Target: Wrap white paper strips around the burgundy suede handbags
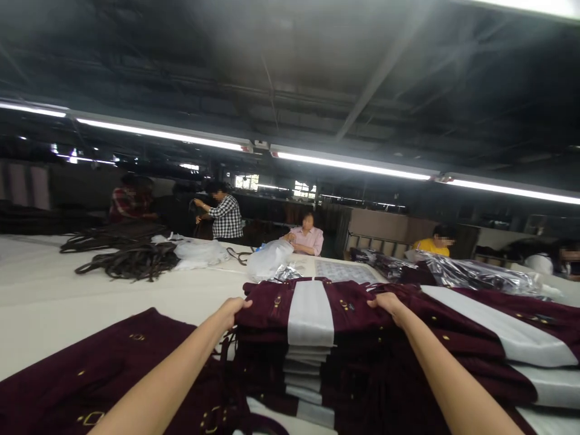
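Note:
A tall stack of folded maroon garments (263, 305) with small gold buckles stands in front of me, a white strip (310, 314) across the middle of the top one. My left hand (236, 309) grips the left edge of the top garment, fingers closed on it. At its right edge my right hand (387, 303) is also closed on the cloth. More white strips show between the layers below.
A spread maroon garment (104, 362) lies left; more stacked garments (480, 326) lie right. Dark straps (136, 261), clear plastic bags (269, 260) and plastic-wrapped items (475, 275) lie farther back. Several people are beyond the white table (203, 294).

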`<move>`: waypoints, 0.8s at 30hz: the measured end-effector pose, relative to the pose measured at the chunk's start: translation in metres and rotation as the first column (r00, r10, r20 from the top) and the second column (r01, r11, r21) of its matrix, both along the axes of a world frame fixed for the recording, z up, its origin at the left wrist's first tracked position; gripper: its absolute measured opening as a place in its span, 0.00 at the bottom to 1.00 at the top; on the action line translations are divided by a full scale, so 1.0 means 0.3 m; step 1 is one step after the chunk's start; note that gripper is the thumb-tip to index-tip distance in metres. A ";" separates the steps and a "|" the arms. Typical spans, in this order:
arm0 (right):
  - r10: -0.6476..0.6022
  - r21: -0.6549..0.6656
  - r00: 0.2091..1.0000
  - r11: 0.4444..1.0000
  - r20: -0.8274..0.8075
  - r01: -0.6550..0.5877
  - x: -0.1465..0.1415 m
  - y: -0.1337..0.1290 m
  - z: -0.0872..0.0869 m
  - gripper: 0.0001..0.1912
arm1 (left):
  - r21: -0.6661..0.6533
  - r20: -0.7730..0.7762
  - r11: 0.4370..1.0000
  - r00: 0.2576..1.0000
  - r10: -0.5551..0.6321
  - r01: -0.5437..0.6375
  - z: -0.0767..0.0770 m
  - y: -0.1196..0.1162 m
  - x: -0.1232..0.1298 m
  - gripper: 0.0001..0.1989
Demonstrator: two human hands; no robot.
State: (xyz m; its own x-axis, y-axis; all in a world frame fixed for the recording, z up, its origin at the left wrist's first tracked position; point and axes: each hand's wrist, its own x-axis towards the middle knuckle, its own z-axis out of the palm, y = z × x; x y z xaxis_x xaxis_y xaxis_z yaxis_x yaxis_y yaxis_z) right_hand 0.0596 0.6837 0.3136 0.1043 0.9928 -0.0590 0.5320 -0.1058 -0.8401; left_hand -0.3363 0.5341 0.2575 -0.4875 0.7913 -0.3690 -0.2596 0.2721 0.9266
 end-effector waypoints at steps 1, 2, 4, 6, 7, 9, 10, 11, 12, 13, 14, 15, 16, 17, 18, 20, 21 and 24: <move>-0.005 0.036 1.000 0.999 -0.006 0.005 0.008 0.010 0.005 0.07 | 0.005 0.012 1.000 1.000 0.005 -0.005 0.003 0.025 -0.021 0.14; -0.012 0.074 1.000 0.997 -0.013 0.012 0.015 0.019 0.009 0.11 | 0.011 0.025 1.000 1.000 0.008 -0.009 0.011 0.053 -0.041 0.14; -0.028 0.139 0.999 0.990 -0.015 0.030 0.027 0.039 0.009 0.21 | 0.038 0.035 0.999 0.999 0.019 -0.020 0.029 0.108 -0.068 0.14; -0.045 0.175 0.999 0.984 0.024 0.040 0.030 0.057 -0.006 0.24 | 0.051 0.016 0.998 0.999 0.034 -0.035 0.031 0.151 -0.078 0.15; -0.052 0.182 0.997 0.983 0.064 0.040 0.028 0.062 -0.017 0.23 | 0.041 -0.002 0.998 0.999 0.044 -0.044 0.024 0.166 -0.077 0.15; -0.066 0.179 0.982 0.983 0.175 0.034 0.014 0.061 -0.037 0.18 | -0.005 -0.051 0.998 0.997 0.064 -0.064 -0.001 0.179 -0.069 0.16; -0.075 0.181 0.969 0.983 0.236 0.032 0.002 0.053 -0.043 0.16 | -0.033 -0.080 0.997 0.994 0.073 -0.075 -0.015 0.179 -0.066 0.16; -0.085 0.191 0.952 0.981 0.295 0.029 -0.013 0.040 -0.045 0.15 | -0.058 -0.110 0.995 0.991 0.080 -0.087 -0.030 0.177 -0.065 0.16; -0.100 0.214 0.934 0.976 0.343 0.026 -0.031 0.022 -0.044 0.16 | -0.078 -0.139 0.992 0.986 0.086 -0.098 -0.042 0.174 -0.065 0.15; -0.114 0.249 0.919 0.968 0.377 0.018 -0.049 -0.001 -0.041 0.18 | -0.091 -0.169 0.990 0.982 0.091 -0.107 -0.052 0.170 -0.068 0.15; -0.126 0.314 0.904 0.949 0.408 -0.009 -0.067 -0.027 -0.039 0.21 | -0.100 -0.197 0.988 0.976 0.093 -0.115 -0.060 0.167 -0.073 0.15; -0.141 0.409 0.883 0.910 0.447 -0.061 -0.083 -0.054 -0.039 0.23 | -0.107 -0.224 0.987 0.970 0.094 -0.121 -0.065 0.164 -0.078 0.15; -0.160 0.510 0.852 0.849 0.498 -0.139 -0.096 -0.081 -0.044 0.24 | -0.113 -0.249 0.986 0.964 0.093 -0.125 -0.070 0.160 -0.082 0.14; -0.178 0.585 0.807 0.776 0.563 -0.238 -0.105 -0.105 -0.053 0.24 | -0.119 -0.272 0.985 0.958 0.090 -0.127 -0.073 0.157 -0.084 0.14; -0.188 0.614 0.747 0.710 0.638 -0.345 -0.112 -0.126 -0.067 0.22 | -0.127 -0.293 0.984 0.952 0.085 -0.127 -0.074 0.152 -0.083 0.14; -0.171 0.557 0.618 0.655 0.767 -0.511 -0.119 -0.158 -0.103 0.19 | -0.137 -0.333 0.983 0.940 0.072 -0.124 -0.070 0.138 -0.075 0.13; -0.139 0.506 0.576 0.668 0.806 -0.546 -0.118 -0.171 -0.121 0.18 | -0.135 -0.354 0.983 0.933 0.069 -0.125 -0.062 0.128 -0.068 0.13; -0.129 0.470 0.547 0.693 0.827 -0.547 -0.095 -0.227 -0.162 0.19 | -0.071 -0.441 0.986 0.891 0.107 -0.154 -0.014 0.075 -0.029 0.12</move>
State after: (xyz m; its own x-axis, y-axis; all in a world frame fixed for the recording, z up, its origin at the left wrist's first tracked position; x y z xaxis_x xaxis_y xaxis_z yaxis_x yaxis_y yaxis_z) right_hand 0.0310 0.6155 0.2650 -0.4483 0.7162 0.5349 0.8813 0.4540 0.1309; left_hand -0.3452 0.5567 0.2534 -0.7134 0.6793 -0.1718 0.1222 0.3621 0.9241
